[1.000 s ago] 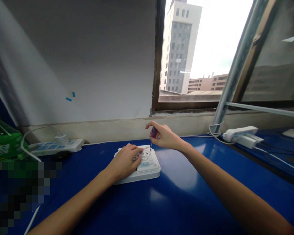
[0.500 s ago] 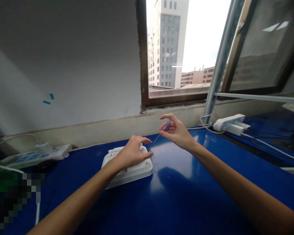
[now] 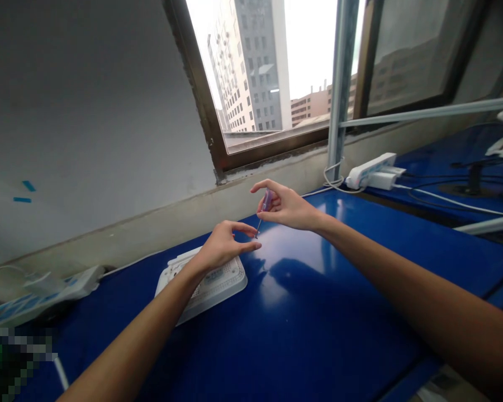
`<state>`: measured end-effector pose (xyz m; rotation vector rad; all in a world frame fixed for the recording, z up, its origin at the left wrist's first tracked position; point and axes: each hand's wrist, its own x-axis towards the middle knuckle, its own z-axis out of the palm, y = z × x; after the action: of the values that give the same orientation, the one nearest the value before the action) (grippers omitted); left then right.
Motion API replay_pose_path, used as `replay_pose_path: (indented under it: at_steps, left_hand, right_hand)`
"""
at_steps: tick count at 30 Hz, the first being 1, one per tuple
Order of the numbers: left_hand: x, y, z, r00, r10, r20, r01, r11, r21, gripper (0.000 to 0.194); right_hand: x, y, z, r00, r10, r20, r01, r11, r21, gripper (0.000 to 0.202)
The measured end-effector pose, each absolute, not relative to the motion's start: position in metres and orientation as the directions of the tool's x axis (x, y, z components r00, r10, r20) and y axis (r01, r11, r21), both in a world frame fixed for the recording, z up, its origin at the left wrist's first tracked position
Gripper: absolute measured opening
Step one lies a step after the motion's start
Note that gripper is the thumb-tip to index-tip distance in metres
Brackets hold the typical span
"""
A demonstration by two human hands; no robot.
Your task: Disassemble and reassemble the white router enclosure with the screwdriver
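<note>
While the right hand point(image 3: 293, 209) is pinching the purple screwdriver point(image 3: 267, 200) by its handle, the left hand point(image 3: 222, 244) is keeping finger and thumb apart by the tip; I can't tell if they're touching it. At eight o'clock from there, the white box point(image 3: 230, 283) is lying flat, looking light and stiff, probably best held by its edges.

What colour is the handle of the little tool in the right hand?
The handle is a light purple; the head view shows it.
</note>
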<state>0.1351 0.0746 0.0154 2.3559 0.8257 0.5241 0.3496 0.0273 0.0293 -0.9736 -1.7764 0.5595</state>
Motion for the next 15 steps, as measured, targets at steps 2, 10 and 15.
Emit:
replay_pose_path:
  at_steps: [2, 10, 15]
  left_hand:
    - [0.138, 0.078, 0.010, 0.748, 0.645, 0.159, 0.422, -0.646, 0.636, 0.031]
    - [0.143, 0.086, 0.005, 0.810, 0.567, 0.153, 0.436, -0.755, 0.490, 0.011]
    - [0.147, 0.088, 0.008, 0.850, 0.510, 0.129, 0.452, -0.834, 0.316, 0.010]
  right_hand:
    - [0.349, 0.026, 0.030, -0.192, 0.815, 0.546, 0.353, 0.577, -0.737, 0.051]
    - [0.360, 0.021, 0.036, -0.213, 0.775, 0.595, 0.491, 0.612, -0.620, 0.053]
    - [0.371, 0.020, 0.040, -0.240, 0.772, 0.589, 0.582, 0.600, -0.549, 0.054]
